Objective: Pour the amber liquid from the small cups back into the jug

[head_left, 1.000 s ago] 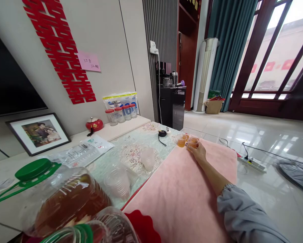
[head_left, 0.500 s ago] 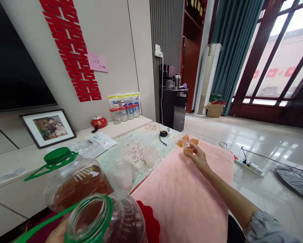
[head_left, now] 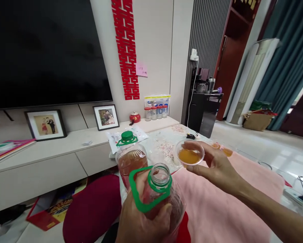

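Note:
My left hand [head_left: 146, 216] is wrapped round the neck of an uncapped clear plastic jug [head_left: 178, 199], under its green carrying handle [head_left: 136, 195]. Reddish-brown liquid shows faintly through its wall. My right hand [head_left: 214, 165] grips a clear plastic cup [head_left: 178, 152] by its far side, tilted toward me, with amber liquid inside. The cup is just to the right of the jug's open mouth, apart from it. Behind stands a second jug [head_left: 132, 160] with a green cap, holding brownish liquid. More cups of amber liquid [head_left: 226, 151] sit at the pink cloth's far edge.
A pink cloth [head_left: 217, 209] covers the near table. Beyond lie a black tape measure [head_left: 190, 136] and a plastic packet [head_left: 140, 133]. Red-lidded jars [head_left: 153, 114], a red pot [head_left: 134, 117] and framed photos [head_left: 106, 117] line the cabinet. A maroon stool [head_left: 90, 209] stands at left.
My right hand has brought the cup from the cloth's far edge back toward the open jug. My view has turned left, and the left hand now shows fully round the jug's neck.

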`<state>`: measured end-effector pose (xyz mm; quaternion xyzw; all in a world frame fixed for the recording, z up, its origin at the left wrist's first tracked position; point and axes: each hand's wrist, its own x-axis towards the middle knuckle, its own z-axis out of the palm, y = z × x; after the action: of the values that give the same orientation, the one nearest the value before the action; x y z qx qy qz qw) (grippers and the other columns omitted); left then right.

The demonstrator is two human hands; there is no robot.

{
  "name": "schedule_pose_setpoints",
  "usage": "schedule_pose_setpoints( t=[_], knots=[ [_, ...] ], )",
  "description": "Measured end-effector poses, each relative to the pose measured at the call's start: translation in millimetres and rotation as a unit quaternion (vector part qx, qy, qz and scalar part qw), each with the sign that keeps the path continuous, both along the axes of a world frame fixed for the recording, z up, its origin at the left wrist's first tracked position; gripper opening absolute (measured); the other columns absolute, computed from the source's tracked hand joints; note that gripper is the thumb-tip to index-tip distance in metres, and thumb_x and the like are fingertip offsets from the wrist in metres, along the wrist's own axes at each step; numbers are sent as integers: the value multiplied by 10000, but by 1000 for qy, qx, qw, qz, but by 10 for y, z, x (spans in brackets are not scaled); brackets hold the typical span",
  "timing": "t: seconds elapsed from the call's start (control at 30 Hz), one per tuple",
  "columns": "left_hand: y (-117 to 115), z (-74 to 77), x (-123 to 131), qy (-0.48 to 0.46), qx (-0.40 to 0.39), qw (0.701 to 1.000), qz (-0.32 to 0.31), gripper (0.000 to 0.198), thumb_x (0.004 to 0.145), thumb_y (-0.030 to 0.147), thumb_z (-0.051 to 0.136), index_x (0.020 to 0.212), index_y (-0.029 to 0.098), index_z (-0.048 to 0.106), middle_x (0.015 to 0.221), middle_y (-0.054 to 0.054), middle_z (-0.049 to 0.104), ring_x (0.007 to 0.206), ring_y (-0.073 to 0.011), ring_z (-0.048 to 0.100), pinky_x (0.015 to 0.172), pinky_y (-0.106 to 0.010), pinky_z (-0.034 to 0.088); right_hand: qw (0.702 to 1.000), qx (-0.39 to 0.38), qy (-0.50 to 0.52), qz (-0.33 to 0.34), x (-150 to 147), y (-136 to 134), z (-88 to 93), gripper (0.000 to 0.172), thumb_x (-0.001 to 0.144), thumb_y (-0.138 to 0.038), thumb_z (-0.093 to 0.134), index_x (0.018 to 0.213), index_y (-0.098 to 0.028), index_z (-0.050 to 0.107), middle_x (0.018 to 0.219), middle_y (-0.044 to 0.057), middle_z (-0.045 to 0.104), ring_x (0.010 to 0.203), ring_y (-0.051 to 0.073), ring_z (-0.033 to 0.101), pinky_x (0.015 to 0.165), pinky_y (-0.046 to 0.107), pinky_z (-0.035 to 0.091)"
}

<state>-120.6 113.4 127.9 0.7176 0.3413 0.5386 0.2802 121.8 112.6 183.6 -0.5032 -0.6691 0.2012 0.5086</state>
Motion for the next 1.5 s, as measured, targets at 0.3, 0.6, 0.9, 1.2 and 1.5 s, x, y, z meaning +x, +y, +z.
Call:
schedule_pose_setpoints(
  t=[0.3,0.6,0.9,1.2,1.5],
  knots=[
    [-72,356,104,3,33,999,-8,125,677,158,552,759,248,524,649,55,595,598,-145,634,513,-230,501,965,158,-206,35,-323,57,406,457,837,-255,773,1270,-207,636,1157,59,760,1028,201,719,863,337,582],
    [-79,154,72,14,-28,999,15,295,718,211,595,1011,221,618,954,-48,709,913,-230,720,773,-352,630,932,248,-262,42,-324,101,423,479,815,-80,627,1277,-203,610,1187,90,740,1097,214,706,935,375,586],
    [-72,274,85,23,37,999,8,165,698,172,571,844,246,547,679,47,597,610,-143,627,533,-246,501,916,285,-279,51,-331,123,471,492,804,-47,597,1283,-159,604,1192,114,741,1106,215,699,951,374,577],
    [-55,264,81,36,66,997,13,216,694,149,558,881,256,539,661,62,572,541,-121,553,508,-236,481,908,296,-293,54,-360,106,516,534,815,-23,575,1309,-225,566,1224,83,740,1118,223,697,957,399,579],
    [-47,254,69,41,62,997,-6,175,715,157,555,855,255,517,639,64,528,515,-115,514,490,-230,458,903,300,-301,63,-365,100,549,544,812,-6,593,1316,-206,555,1227,100,727,1138,228,684,972,396,579]
  ],
)
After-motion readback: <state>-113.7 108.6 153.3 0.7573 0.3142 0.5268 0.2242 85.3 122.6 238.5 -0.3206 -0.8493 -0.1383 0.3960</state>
